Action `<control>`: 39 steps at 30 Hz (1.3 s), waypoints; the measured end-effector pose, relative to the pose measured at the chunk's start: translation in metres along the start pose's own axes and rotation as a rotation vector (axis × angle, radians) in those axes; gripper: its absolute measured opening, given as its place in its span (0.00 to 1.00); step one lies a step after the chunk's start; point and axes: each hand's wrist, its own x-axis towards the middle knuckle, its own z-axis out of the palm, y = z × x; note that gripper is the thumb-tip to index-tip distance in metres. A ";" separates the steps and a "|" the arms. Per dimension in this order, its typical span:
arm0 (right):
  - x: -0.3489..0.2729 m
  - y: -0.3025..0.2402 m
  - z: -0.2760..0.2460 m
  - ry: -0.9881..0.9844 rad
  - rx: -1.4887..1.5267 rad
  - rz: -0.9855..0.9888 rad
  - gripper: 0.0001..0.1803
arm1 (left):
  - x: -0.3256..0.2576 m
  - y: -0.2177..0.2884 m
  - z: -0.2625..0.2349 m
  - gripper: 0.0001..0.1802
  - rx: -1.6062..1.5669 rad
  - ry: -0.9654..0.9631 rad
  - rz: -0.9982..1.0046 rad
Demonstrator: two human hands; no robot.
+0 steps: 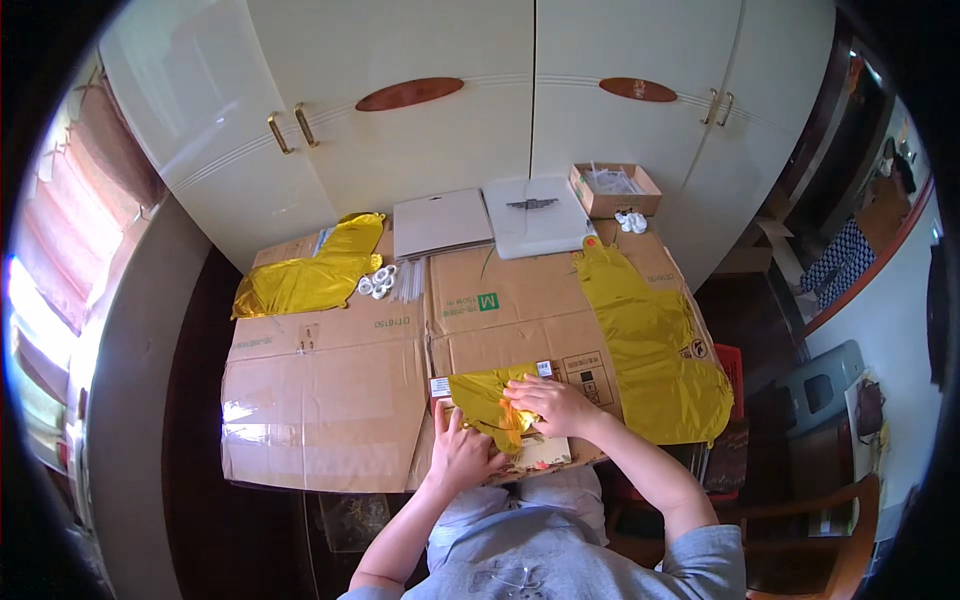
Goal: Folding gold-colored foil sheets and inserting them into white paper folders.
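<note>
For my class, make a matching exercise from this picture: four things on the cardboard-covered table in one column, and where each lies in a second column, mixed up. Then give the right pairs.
Things
1. small folded gold foil piece
2. large flat gold foil shape
3. open cardboard box
4. white rings

Places
A. far right corner, by the cupboard doors
B. under both hands at the near edge
C. along the right side of the table
D. beside the gold foil shape at the far left

Pairs: 1-B, 2-C, 3-A, 4-D

The left hand and right hand both press on the folded piece.
</note>
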 end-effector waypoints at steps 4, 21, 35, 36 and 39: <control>-0.003 -0.011 -0.007 -0.029 -0.064 -0.011 0.20 | -0.002 0.000 0.006 0.22 -0.077 0.207 0.035; -0.007 -0.003 0.003 -0.070 -0.137 -0.015 0.25 | 0.052 -0.021 0.006 0.27 -0.132 0.290 0.125; 0.016 -0.014 0.002 0.130 -0.134 0.221 0.24 | 0.042 -0.022 0.020 0.32 -0.060 0.246 0.106; 0.017 -0.013 0.005 0.071 -0.236 0.214 0.27 | 0.042 -0.022 0.019 0.32 -0.057 0.240 0.104; 0.009 -0.009 0.016 0.022 -0.357 0.240 0.32 | 0.042 -0.021 0.018 0.33 -0.054 0.223 0.096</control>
